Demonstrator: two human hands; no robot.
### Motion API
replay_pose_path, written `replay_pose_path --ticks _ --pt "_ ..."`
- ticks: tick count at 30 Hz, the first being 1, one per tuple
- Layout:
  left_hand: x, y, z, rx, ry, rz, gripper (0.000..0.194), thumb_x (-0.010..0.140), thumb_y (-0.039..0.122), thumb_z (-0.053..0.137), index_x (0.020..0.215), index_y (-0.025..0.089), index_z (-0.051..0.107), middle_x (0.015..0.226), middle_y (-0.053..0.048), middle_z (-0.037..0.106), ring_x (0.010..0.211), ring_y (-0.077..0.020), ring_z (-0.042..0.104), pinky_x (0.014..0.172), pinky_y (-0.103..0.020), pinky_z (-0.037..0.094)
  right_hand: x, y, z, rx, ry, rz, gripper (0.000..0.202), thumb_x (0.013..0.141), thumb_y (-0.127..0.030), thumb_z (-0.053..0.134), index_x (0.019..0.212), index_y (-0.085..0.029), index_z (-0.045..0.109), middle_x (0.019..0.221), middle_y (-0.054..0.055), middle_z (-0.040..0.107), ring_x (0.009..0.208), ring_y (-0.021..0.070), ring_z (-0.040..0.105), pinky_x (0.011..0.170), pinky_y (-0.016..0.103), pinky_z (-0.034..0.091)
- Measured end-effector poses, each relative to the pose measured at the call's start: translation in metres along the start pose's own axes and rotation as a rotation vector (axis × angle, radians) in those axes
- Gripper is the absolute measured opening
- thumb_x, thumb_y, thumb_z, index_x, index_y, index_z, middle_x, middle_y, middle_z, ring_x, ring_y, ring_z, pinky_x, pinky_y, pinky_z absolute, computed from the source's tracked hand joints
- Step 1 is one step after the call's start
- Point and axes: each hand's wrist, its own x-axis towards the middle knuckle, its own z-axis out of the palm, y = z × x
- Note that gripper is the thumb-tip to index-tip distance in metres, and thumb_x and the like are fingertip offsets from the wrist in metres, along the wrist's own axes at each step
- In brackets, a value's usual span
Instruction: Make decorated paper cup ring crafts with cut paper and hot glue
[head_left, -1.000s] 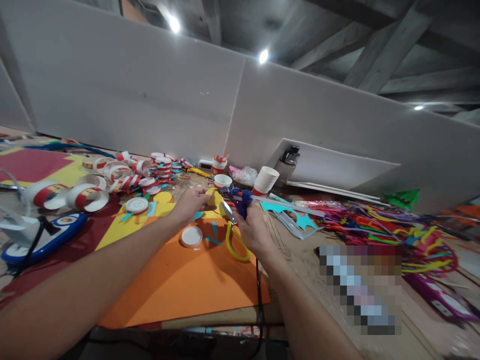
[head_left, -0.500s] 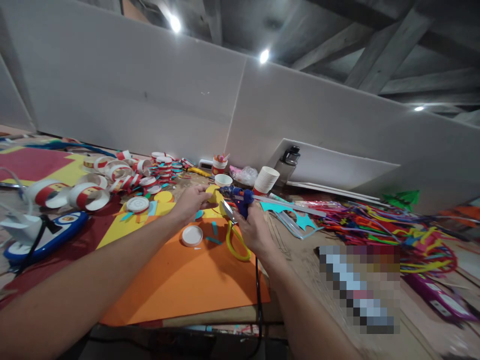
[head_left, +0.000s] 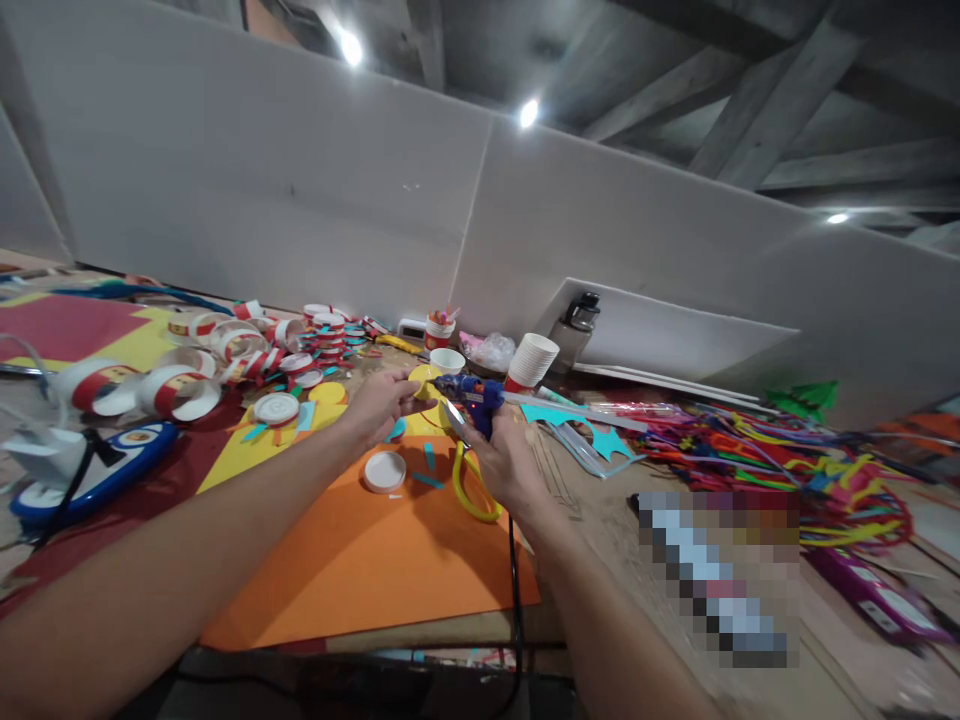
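Pinched between the fingers of my left hand (head_left: 384, 402) is a small yellow paper piece (head_left: 425, 378). My right hand (head_left: 510, 462) is wrapped round a blue hot glue gun (head_left: 477, 395), whose nozzle points left at the yellow piece. A long clear glue stick (head_left: 574, 409) sticks out of the gun's back. Close under my right hand are scissors with yellow handles (head_left: 478, 497); whether that hand also holds them I cannot tell. Below my hands, a white round lid (head_left: 385, 472) and teal paper strips (head_left: 428, 481) lie on an orange sheet (head_left: 375, 570).
Red-and-white paper rings (head_left: 180, 388) and cut cup pieces crowd the left. Behind stand a stack of paper cups (head_left: 532, 360) and a dark bottle (head_left: 577, 330). Colourful pipe cleaners (head_left: 750, 440) spread to the right. A black cord (head_left: 515, 600) hangs over the front edge.
The glue gun has shifted slightly left, its nozzle now closer to or over the yellow piece. My left hand has stayed almost still.
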Motion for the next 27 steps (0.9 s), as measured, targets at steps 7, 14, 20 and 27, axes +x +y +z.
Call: replay_pose_path --ticks 7,14,20,27 --pt "-0.004 0.001 0.004 -0.070 -0.025 -0.071 0.013 0.076 -0.003 0.057 0.078 0.008 0.064 0.078 -0.006 0.068 0.067 -0.0111 0.064 0.086 -0.037 0.059 0.002 -0.011 -0.007 0.008 0.066 -0.044 0.032 0.087 -0.029 0.053 0.114 -0.015 0.059 0.107 0.010 0.068 0.098 0.0235 0.060 0.094 0.036 0.044" --pt "-0.003 0.001 0.003 -0.151 -0.033 -0.074 0.018 0.080 -0.005 0.053 0.070 0.009 0.060 0.072 -0.004 0.067 0.066 -0.0095 0.065 0.091 -0.036 0.057 0.002 -0.010 -0.004 -0.035 0.027 -0.057 0.029 0.084 -0.023 0.052 0.111 -0.015 0.060 0.106 0.009 0.068 0.094 0.0214 0.060 0.090 0.033 0.045" --pt "0.000 0.001 0.001 -0.197 -0.035 -0.071 0.019 0.078 -0.006 0.055 0.069 0.010 0.058 0.065 -0.002 0.063 0.063 -0.0091 0.064 0.092 -0.037 0.057 0.001 -0.012 -0.006 -0.041 0.040 -0.043 0.026 0.085 -0.025 0.052 0.108 -0.015 0.061 0.102 0.009 0.068 0.089 0.0215 0.060 0.086 0.033 0.046" --pt "0.002 0.000 0.000 -0.224 0.002 -0.046 0.022 0.081 -0.006 0.053 0.067 0.010 0.057 0.068 -0.002 0.064 0.066 -0.0090 0.065 0.091 -0.035 0.058 0.001 -0.013 -0.007 -0.054 0.043 -0.041 0.026 0.084 -0.028 0.054 0.105 -0.015 0.063 0.100 0.009 0.069 0.088 0.0221 0.060 0.085 0.033 0.047"
